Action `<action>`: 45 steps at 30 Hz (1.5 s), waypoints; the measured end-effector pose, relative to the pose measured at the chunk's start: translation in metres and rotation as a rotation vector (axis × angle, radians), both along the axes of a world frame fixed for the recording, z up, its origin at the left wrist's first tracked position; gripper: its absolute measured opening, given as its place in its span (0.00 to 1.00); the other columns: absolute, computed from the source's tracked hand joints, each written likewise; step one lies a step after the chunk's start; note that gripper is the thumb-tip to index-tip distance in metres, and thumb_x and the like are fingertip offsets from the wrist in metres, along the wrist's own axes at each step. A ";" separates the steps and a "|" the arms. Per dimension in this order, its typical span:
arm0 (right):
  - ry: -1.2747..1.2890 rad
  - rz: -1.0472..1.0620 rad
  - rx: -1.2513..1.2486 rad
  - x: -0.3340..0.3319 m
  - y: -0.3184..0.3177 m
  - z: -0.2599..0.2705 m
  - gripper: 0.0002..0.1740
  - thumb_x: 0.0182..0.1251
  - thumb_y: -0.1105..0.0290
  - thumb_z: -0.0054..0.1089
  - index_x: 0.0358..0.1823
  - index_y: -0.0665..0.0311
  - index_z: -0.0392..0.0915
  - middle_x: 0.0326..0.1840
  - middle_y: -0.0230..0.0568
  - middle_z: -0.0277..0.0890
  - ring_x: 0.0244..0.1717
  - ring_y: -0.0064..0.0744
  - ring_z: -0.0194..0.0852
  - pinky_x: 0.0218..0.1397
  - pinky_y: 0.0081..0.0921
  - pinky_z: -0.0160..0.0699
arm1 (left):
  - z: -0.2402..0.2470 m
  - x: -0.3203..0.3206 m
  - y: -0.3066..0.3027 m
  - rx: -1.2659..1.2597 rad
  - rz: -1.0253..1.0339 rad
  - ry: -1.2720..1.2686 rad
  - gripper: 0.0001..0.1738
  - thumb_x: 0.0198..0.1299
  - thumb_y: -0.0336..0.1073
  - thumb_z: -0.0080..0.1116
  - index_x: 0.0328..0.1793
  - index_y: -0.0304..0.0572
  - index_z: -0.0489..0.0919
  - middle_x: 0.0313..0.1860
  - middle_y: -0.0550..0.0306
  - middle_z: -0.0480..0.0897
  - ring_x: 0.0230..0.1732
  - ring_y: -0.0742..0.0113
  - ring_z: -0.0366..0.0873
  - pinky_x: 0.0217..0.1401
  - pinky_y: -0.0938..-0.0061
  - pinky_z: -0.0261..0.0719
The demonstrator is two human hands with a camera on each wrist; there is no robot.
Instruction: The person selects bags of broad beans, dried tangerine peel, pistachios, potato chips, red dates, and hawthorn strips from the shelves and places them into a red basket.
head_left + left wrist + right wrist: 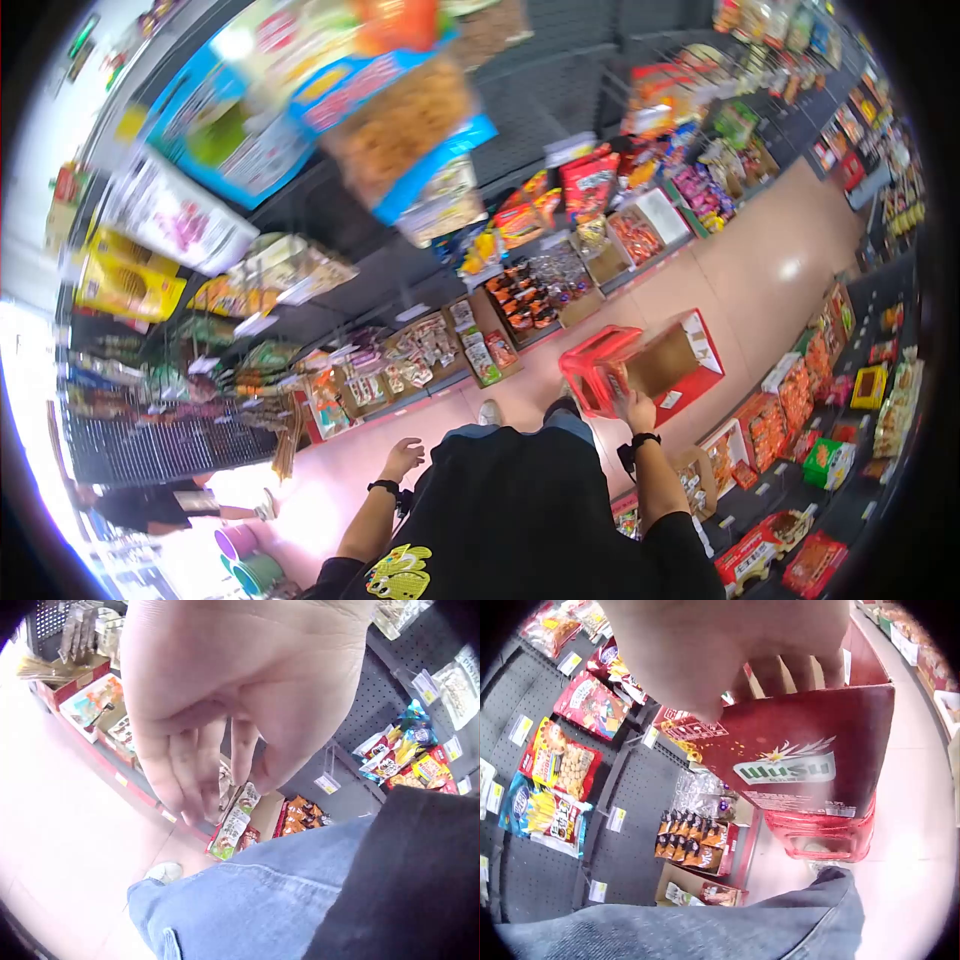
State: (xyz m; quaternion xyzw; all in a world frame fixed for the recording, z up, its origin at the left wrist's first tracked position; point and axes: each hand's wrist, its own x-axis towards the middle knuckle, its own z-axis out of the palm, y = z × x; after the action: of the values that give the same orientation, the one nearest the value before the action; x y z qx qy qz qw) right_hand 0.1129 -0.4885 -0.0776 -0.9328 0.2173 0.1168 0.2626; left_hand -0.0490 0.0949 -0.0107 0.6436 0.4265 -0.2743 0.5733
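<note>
My right hand (pixel 636 410) grips the near edge of an open red cardboard box (pixel 688 385), whose brown inside shows in the head view. Seen from the right wrist, the fingers of this hand (pixel 735 660) curl over the rim of the dark red box (pixel 799 761), which has a white and green logo. A red plastic basket (pixel 592 375) is beside the box in the head view; red plastic (pixel 825 836) also shows below it in the right wrist view. My left hand (pixel 403 458) hangs with loosely bent fingers and holds nothing; the left wrist view shows its palm side (pixel 240 697).
Shelves with hanging snack bags (pixel 400 130) run along the left and far side. Boxes of small packets (pixel 420 350) line their foot. Another shelf with red packages (pixel 765 425) stands on the right. A person (pixel 140 507) and a purple bin (pixel 236 541) are at the lower left.
</note>
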 end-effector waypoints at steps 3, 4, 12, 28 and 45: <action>-0.006 0.050 -0.135 -0.009 0.021 0.018 0.25 0.65 0.48 0.63 0.48 0.62 0.84 0.38 0.59 0.84 0.45 0.62 0.83 0.52 0.54 0.80 | -0.026 -0.039 0.035 -0.029 0.022 0.015 0.21 0.65 0.34 0.64 0.64 0.40 0.78 0.41 0.51 0.86 0.35 0.63 0.87 0.37 0.71 0.84; -0.010 0.053 -0.239 -0.013 0.027 0.025 0.27 0.61 0.49 0.69 0.52 0.62 0.83 0.38 0.57 0.84 0.45 0.61 0.84 0.51 0.53 0.81 | -0.026 -0.050 0.044 -0.003 0.009 0.054 0.21 0.64 0.34 0.64 0.63 0.41 0.79 0.40 0.51 0.87 0.34 0.64 0.86 0.36 0.71 0.84; -0.005 0.012 -0.147 -0.033 0.057 0.035 0.33 0.44 0.56 0.81 0.54 0.60 0.83 0.44 0.56 0.86 0.48 0.58 0.85 0.51 0.46 0.83 | -0.065 -0.156 0.130 -0.058 0.096 0.191 0.19 0.63 0.36 0.64 0.59 0.42 0.79 0.37 0.48 0.87 0.32 0.59 0.86 0.33 0.68 0.83; 0.131 0.549 0.096 -0.116 0.183 0.039 0.15 0.56 0.63 0.67 0.44 0.59 0.84 0.45 0.52 0.84 0.48 0.59 0.83 0.53 0.49 0.82 | -0.049 -0.152 0.107 -0.009 0.042 0.062 0.17 0.65 0.32 0.61 0.60 0.38 0.80 0.39 0.47 0.87 0.32 0.63 0.86 0.34 0.70 0.84; 0.161 0.605 -0.068 -0.139 0.199 0.050 0.11 0.65 0.62 0.61 0.45 0.58 0.84 0.38 0.56 0.84 0.42 0.61 0.84 0.47 0.54 0.82 | -0.039 -0.235 0.132 -0.004 0.084 0.091 0.17 0.68 0.29 0.56 0.62 0.36 0.78 0.37 0.49 0.87 0.34 0.63 0.86 0.37 0.72 0.85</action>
State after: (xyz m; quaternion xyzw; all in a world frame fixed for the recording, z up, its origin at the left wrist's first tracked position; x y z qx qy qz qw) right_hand -0.0265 -0.2894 -0.0276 -0.9512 -0.0461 0.2556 0.1667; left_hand -0.2836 0.2270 -0.0500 0.6108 0.4782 -0.2796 0.5658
